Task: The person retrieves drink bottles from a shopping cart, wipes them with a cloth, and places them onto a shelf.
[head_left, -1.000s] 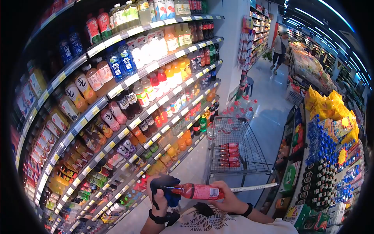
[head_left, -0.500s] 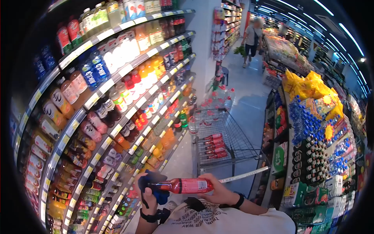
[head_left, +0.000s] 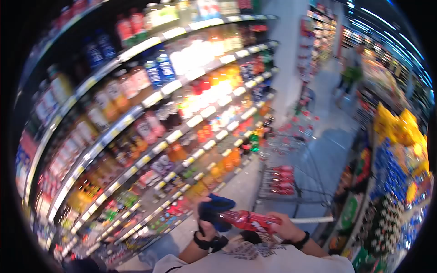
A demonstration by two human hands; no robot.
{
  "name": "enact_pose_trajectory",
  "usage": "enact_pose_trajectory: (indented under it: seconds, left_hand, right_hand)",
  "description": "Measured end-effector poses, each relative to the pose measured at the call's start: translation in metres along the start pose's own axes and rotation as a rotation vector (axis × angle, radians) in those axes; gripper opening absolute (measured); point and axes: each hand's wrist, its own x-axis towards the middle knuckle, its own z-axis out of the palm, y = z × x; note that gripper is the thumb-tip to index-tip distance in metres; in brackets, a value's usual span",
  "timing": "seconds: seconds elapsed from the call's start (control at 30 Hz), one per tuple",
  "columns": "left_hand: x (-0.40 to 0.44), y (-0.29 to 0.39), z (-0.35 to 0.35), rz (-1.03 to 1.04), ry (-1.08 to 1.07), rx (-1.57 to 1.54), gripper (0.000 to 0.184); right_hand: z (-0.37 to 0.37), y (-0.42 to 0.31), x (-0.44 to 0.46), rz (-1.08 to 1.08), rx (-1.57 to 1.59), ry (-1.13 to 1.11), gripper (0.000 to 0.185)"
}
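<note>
Close in front of my chest is a bottle of red drink (head_left: 249, 220), lying nearly level with its base to the right. My right hand (head_left: 287, 227) is closed around the base end. A dark blue cloth (head_left: 215, 210) covers the neck end of the bottle, and my left hand (head_left: 207, 227) grips the cloth there. Motion blur hides the finer detail of the fingers. Ahead of my hands stands a wire shopping cart (head_left: 298, 200), with several similar red bottles (head_left: 281, 179) lying in it.
Long shelves of drinks (head_left: 136, 119) curve along my left. On the right, a display holds yellow bags (head_left: 400, 129) and dark bottles (head_left: 387, 223). Large clear bottles (head_left: 291, 132) stand on the floor beyond the cart. A person (head_left: 351, 73) is farther down the aisle.
My view has swung left, so the shelves and cart appear farther right. The bottle has rolled, showing a different side, and its base end dips slightly. Both hands keep their hold.
</note>
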Motion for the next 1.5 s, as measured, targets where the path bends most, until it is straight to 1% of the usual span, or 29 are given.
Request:
enact_pose_trajectory:
  seconds: [0.03,0.1,0.17,0.2,0.23,0.3,0.33,0.4,0.43,0.57,0.63,0.7,0.73,0.77,0.83,0.87,0.93,0.97,1.0,1.1,1.13,1.2,1.27,1.3,1.33,1.37,1.4,1.43,1.5]
  left_hand:
    - [-0.008,-0.021,-0.018,0.099,-0.018,0.076,0.089]
    - [-0.024,-0.015,-0.013,0.053,0.001,0.021,0.077]
    - [-0.033,0.002,-0.001,0.050,0.131,0.046,0.074]
    - [-0.040,-0.002,-0.008,0.127,0.165,0.087,0.075]
    - [-0.044,0.009,-0.001,0.079,0.250,0.084,0.082]
    - [-0.055,-0.005,-0.026,0.111,0.180,0.005,0.091]
    - [-0.057,0.002,-0.017,0.116,0.343,-0.055,0.097]
    - [-0.063,0.003,-0.030,0.128,0.370,-0.022,0.097]
    - [-0.065,0.004,-0.036,0.126,0.367,-0.002,0.097]
    - [-0.079,0.001,-0.033,-0.033,0.414,-0.111,0.096]
    - [-0.092,0.002,-0.028,-0.109,0.324,-0.229,0.109]
    - [-0.110,-0.026,-0.038,-0.114,0.375,-0.117,0.114]
    - [-0.107,-0.024,-0.040,-0.091,0.397,-0.055,0.115]
    - [-0.105,-0.021,-0.045,-0.071,0.419,0.004,0.116]
    - [-0.098,-0.008,-0.050,-0.080,0.445,-0.028,0.115]
    - [-0.096,-0.007,-0.056,-0.093,0.471,-0.066,0.112]
    - [-0.098,-0.009,-0.069,-0.123,0.519,-0.109,0.107]
    - [-0.095,-0.012,-0.079,-0.116,0.459,-0.211,0.104]
    - [-0.095,-0.010,-0.087,-0.136,0.456,-0.253,0.102]
    - [-0.092,0.011,-0.115,-0.261,0.364,-0.465,0.096]
    - [-0.088,0.026,-0.122,-0.298,0.325,-0.533,0.096]
    - [-0.084,0.034,-0.146,-0.366,0.317,-0.676,0.096]
    - [-0.076,0.032,-0.173,-0.349,0.054,-0.927,0.096]
    - [-0.069,0.034,-0.185,-0.333,-0.084,-1.043,0.097]
    - [-0.066,0.037,-0.191,-0.391,-0.005,-0.985,0.098]
    - [-0.064,0.041,-0.199,-0.459,-0.061,-1.108,0.102]
    - [-0.064,0.040,-0.209,-0.491,-0.047,-1.065,0.104]
    - [-0.065,0.037,-0.220,-0.521,-0.033,-1.019,0.106]
    - [-0.059,0.045,-0.233,-0.483,-0.063,-0.961,0.111]
  right_hand:
    - [-0.003,0.000,0.002,0.084,-0.027,0.058,0.074]
    - [-0.018,0.002,0.011,0.231,0.136,-0.046,0.071]
    - [-0.032,0.034,0.027,0.294,0.091,-0.141,0.067]
    - [-0.040,0.039,0.034,0.334,0.055,-0.180,0.065]
    - [-0.024,0.021,0.040,0.336,0.010,-0.182,0.062]
    - [-0.019,0.019,0.055,0.364,0.016,-0.286,0.064]
    - [-0.019,0.025,0.064,0.342,-0.023,-0.348,0.067]
    - [0.005,0.010,0.078,0.287,-0.047,-0.428,0.074]
    - [0.011,0.016,0.083,0.299,0.003,-0.451,0.071]
    - [0.050,0.043,0.101,0.148,0.037,-0.536,0.058]
    - [0.073,0.050,0.102,0.065,-0.006,-0.515,0.061]
    - [0.091,0.042,0.113,-0.022,-0.140,-0.466,0.068]
    - [0.097,0.036,0.121,-0.126,-0.288,-0.522,0.080]
    - [0.104,0.035,0.125,-0.188,-0.304,-0.511,0.078]
    - [0.117,0.037,0.126,-0.302,-0.339,-0.482,0.076]
    - [0.123,0.016,0.123,-0.129,-0.314,-0.533,0.083]
    - [0.129,0.008,0.130,-0.450,-0.642,-0.528,0.087]
    - [0.133,0.006,0.137,-0.625,-0.803,-0.523,0.090]
    - [0.135,0.007,0.141,-0.627,-0.742,-0.610,0.090]
    - [0.149,-0.012,0.156,-0.684,-0.944,-0.766,0.090]
    - [0.153,-0.008,0.166,-0.687,-0.947,-0.731,0.089]
    - [0.165,-0.002,0.198,-0.602,-0.704,-0.659,0.087]
    - [0.190,-0.007,0.230,-0.471,-0.425,-0.632,0.083]
    - [0.204,-0.016,0.249,-0.302,-0.292,-0.751,0.082]
    - [0.217,-0.024,0.268,-0.132,-0.155,-0.866,0.082]
    - [0.230,-0.025,0.283,0.039,-0.014,-0.974,0.081]
    - [0.244,-0.019,0.296,0.090,-0.017,-1.043,0.082]
    - [0.264,-0.028,0.301,-0.002,-0.116,-1.109,0.085]
    - [0.297,-0.024,0.310,0.049,-0.104,-1.062,0.090]
